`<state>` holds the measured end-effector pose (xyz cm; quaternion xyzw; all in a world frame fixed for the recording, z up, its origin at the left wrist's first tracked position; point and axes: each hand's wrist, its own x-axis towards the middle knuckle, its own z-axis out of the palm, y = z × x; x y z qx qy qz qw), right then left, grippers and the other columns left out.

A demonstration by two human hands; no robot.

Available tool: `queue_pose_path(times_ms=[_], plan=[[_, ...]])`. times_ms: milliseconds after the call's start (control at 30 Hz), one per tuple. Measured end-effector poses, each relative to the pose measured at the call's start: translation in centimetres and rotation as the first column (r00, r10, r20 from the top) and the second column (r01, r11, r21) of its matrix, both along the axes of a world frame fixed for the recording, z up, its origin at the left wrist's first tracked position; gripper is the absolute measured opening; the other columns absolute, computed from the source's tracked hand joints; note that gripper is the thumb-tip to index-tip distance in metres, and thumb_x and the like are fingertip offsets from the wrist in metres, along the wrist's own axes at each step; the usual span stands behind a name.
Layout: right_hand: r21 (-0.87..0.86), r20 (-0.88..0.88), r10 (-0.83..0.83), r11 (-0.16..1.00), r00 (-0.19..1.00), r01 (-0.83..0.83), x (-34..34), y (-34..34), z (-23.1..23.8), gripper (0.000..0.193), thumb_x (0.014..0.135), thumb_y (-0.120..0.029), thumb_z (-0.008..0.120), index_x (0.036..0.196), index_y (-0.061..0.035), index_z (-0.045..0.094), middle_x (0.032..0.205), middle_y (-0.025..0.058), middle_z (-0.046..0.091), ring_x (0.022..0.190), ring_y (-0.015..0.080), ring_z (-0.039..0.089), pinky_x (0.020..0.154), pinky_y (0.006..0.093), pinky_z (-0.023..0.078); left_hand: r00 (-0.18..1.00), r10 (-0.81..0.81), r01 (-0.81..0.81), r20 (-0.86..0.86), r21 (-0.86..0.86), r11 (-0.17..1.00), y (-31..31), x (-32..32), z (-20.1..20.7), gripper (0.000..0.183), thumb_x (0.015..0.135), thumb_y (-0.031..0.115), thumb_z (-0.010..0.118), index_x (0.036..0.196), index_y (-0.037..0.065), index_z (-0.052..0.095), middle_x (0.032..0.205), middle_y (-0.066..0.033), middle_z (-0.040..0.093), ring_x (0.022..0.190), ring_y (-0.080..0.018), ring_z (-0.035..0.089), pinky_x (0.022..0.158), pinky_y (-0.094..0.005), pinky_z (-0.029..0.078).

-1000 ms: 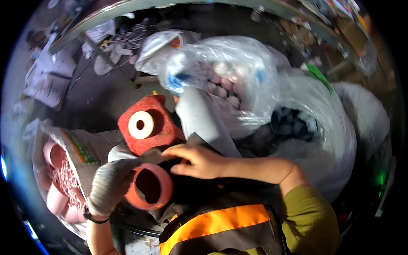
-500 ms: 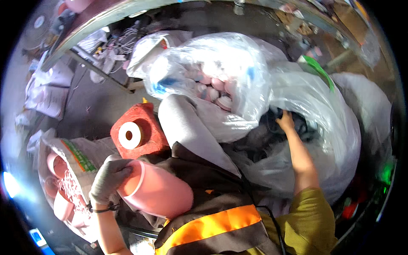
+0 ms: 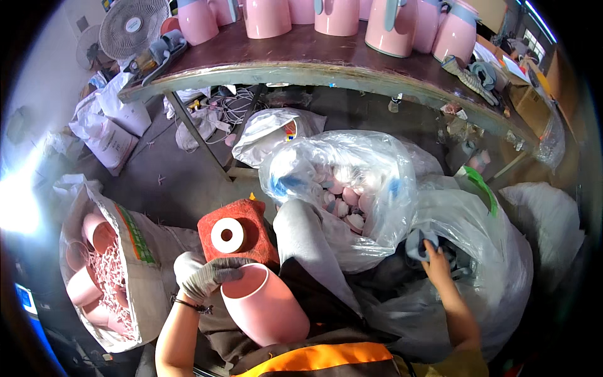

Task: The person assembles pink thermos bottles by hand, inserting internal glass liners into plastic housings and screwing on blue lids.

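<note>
My left hand (image 3: 210, 276), in a grey-white glove, grips the rim of a pink plastic jug body (image 3: 267, 311). The jug body lies tilted over my lap with its open mouth toward the glove. My bare right hand (image 3: 436, 261) reaches into a clear plastic bag (image 3: 496, 245) at the right and has its fingers on a blue-grey, curved plastic part (image 3: 415, 244). More dark grey pieces (image 3: 392, 276) lie in that bag, mostly in shadow. Beyond my left hand stands a red block (image 3: 254, 220) with a white ring-shaped roll (image 3: 227, 235) on its front.
A woven sack (image 3: 135, 251) at the left holds pink jug bodies and pink shavings. Another clear bag (image 3: 402, 163) contains small pink and white round pieces. Across the far side runs a table (image 3: 301, 60) bearing several pink jugs (image 3: 268, 19). A fan (image 3: 134, 28) stands behind its left end.
The view has tilted up, bringing the tabletop and its jugs in. My right hand now has a blue-grey part at its fingers near the bag's mouth. My left hand still holds the jug body.
</note>
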<state>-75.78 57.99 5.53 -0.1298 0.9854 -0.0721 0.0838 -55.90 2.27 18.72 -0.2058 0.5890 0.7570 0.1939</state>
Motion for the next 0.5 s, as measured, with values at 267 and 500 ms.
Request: queue_pose_path(times_ms=[267,500], plan=[[-0.783,0.206,0.356,0.619,0.911,-0.065,4.0,-19.5,14.0,0.048,0.086,-0.012,0.067,0.131,-0.0043,0.054,0.095,0.0091,0.064,0.080,0.0194,0.060,0.070,0.0307,0.047,0.952,-0.056,0.062,-0.300,0.011,0.998,0.1,-0.9,-4.7,0.033,0.092,0.019,0.057,0.117,-0.002,0.063,0.115,-0.0061,0.066,0.107,-0.0133,0.059,0.098,-0.0294,0.043],[-0.859,0.490,0.655,0.477,0.575,0.189,7.3,-36.4,15.6,0.032,0.095,-0.011,0.058,0.126,-0.0015,0.056,0.078,-0.0011,0.057,0.054,0.0027,0.044,0.047,0.0178,0.034,0.804,0.594,-0.354,-0.034,0.775,0.524,2.0,4.3,-5.2,0.067,0.091,0.049,0.060,0.134,-0.001,0.047,0.129,-0.0146,0.057,0.118,-0.0242,0.056,0.104,-0.0372,0.043]])
